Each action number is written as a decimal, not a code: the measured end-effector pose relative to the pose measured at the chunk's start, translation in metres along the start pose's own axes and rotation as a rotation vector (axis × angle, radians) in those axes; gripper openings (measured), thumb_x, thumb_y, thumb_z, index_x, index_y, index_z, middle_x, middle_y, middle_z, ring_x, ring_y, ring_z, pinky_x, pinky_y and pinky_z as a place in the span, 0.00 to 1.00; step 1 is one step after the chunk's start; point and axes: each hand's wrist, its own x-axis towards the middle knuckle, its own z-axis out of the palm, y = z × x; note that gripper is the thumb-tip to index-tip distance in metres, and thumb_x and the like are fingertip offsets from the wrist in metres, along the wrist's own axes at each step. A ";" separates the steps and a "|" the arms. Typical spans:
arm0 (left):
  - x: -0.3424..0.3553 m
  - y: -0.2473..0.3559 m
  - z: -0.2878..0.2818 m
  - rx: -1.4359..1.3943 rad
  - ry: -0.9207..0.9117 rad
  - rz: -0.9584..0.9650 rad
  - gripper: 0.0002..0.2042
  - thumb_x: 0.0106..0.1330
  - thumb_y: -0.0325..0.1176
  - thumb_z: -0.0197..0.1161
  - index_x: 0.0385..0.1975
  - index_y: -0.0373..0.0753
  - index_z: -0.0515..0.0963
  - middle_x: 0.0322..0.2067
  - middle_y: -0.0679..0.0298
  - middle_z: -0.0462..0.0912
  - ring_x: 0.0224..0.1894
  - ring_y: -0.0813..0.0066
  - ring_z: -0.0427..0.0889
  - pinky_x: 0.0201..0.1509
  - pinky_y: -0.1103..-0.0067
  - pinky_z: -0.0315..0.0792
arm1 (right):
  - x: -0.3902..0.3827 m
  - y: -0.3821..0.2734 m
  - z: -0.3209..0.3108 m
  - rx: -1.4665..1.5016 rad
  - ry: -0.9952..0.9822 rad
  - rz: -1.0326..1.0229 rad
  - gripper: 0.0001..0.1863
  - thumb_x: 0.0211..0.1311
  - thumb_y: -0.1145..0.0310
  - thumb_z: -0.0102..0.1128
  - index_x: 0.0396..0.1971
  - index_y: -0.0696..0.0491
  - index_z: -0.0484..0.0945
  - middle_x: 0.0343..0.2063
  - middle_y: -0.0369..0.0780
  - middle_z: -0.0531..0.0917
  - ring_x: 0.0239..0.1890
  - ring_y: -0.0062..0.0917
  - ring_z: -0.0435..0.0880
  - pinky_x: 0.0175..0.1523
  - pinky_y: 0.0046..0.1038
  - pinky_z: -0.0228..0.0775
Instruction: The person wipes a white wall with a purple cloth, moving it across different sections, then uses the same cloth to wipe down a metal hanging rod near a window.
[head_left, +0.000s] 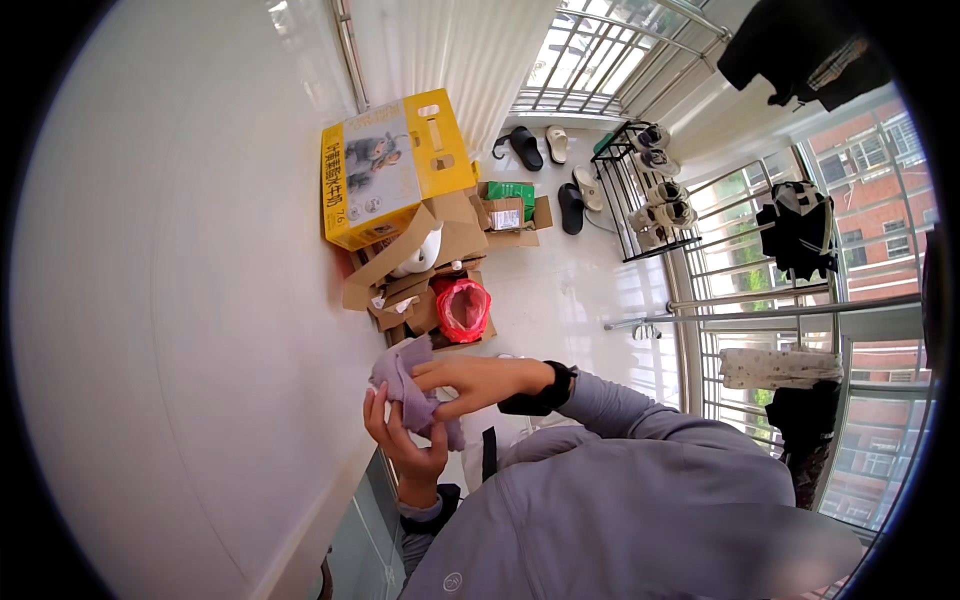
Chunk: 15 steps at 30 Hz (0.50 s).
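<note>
A mauve cloth (402, 366), bunched and folded, is held between my two hands close to the white wall. My left hand (408, 448) cups it from the lower side, with the fingers curled against its edge. Reaching in from the right, my right hand (482, 384) presses its thumb and fingers into the folds. Part of the cloth hangs below my right thumb. What lies inside the folds, if anything, is hidden. Past the cloth is a red plastic bag (480, 318) lining an open box.
Cardboard boxes (462, 222) and a yellow and grey carton (440, 165) are piled against the wall. Slippers (571, 208) lie on the floor beside a black shoe rack (625, 200). Clothes hang by the barred windows at right, near a metal rail (760, 311).
</note>
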 end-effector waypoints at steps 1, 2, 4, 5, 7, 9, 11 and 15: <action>0.006 0.009 0.008 0.049 -0.052 0.069 0.24 0.58 0.37 0.57 0.51 0.29 0.66 0.54 0.46 0.66 0.59 0.42 0.62 0.62 0.56 0.57 | -0.017 -0.013 -0.023 0.007 -0.084 0.148 0.15 0.51 0.63 0.59 0.27 0.61 0.69 0.21 0.45 0.73 0.24 0.33 0.73 0.31 0.31 0.64; 0.013 0.012 0.018 -0.057 -0.083 0.121 0.24 0.58 0.37 0.58 0.51 0.29 0.67 0.53 0.47 0.67 0.58 0.42 0.64 0.61 0.57 0.59 | -0.029 -0.032 -0.041 -0.102 -0.053 0.196 0.15 0.52 0.63 0.58 0.25 0.61 0.69 0.18 0.47 0.72 0.21 0.36 0.72 0.30 0.32 0.63; 0.029 0.024 0.034 -0.242 -0.155 0.138 0.22 0.58 0.34 0.58 0.50 0.29 0.68 0.50 0.47 0.70 0.56 0.46 0.68 0.60 0.61 0.61 | -0.052 -0.062 -0.067 -0.215 0.010 0.288 0.15 0.52 0.63 0.58 0.23 0.60 0.69 0.18 0.47 0.73 0.22 0.38 0.73 0.29 0.33 0.64; 0.036 0.029 0.043 -0.290 -0.182 0.135 0.21 0.58 0.32 0.59 0.50 0.30 0.69 0.49 0.48 0.71 0.55 0.49 0.69 0.59 0.62 0.63 | -0.063 -0.075 -0.075 -0.226 0.055 0.333 0.15 0.52 0.63 0.58 0.23 0.60 0.69 0.18 0.46 0.73 0.22 0.38 0.73 0.29 0.33 0.64; 0.051 0.039 0.070 -0.337 -0.181 0.183 0.20 0.55 0.29 0.59 0.49 0.30 0.69 0.49 0.49 0.72 0.52 0.51 0.71 0.57 0.63 0.64 | -0.085 -0.093 -0.093 -0.257 0.093 0.352 0.14 0.52 0.62 0.58 0.23 0.60 0.69 0.18 0.46 0.73 0.22 0.38 0.73 0.29 0.34 0.64; 0.072 0.059 0.095 -0.386 -0.177 0.234 0.20 0.53 0.26 0.59 0.48 0.30 0.70 0.49 0.51 0.73 0.49 0.53 0.73 0.55 0.64 0.65 | -0.117 -0.101 -0.105 -0.292 0.129 0.368 0.14 0.52 0.62 0.58 0.24 0.59 0.70 0.18 0.46 0.74 0.22 0.37 0.73 0.29 0.34 0.64; 0.096 0.091 0.118 -0.237 -0.295 0.377 0.22 0.46 0.21 0.64 0.45 0.35 0.74 0.39 0.58 0.75 0.47 0.57 0.73 0.53 0.66 0.66 | -0.155 -0.104 -0.119 -0.333 0.129 0.419 0.14 0.53 0.62 0.57 0.25 0.59 0.70 0.18 0.45 0.74 0.22 0.37 0.73 0.30 0.34 0.64; 0.114 0.152 0.184 -0.192 -0.510 0.497 0.17 0.44 0.20 0.63 0.37 0.41 0.78 0.37 0.61 0.75 0.46 0.60 0.73 0.51 0.67 0.67 | -0.231 -0.099 -0.163 -0.192 0.251 0.441 0.11 0.53 0.67 0.59 0.28 0.59 0.70 0.18 0.43 0.73 0.21 0.33 0.72 0.29 0.31 0.63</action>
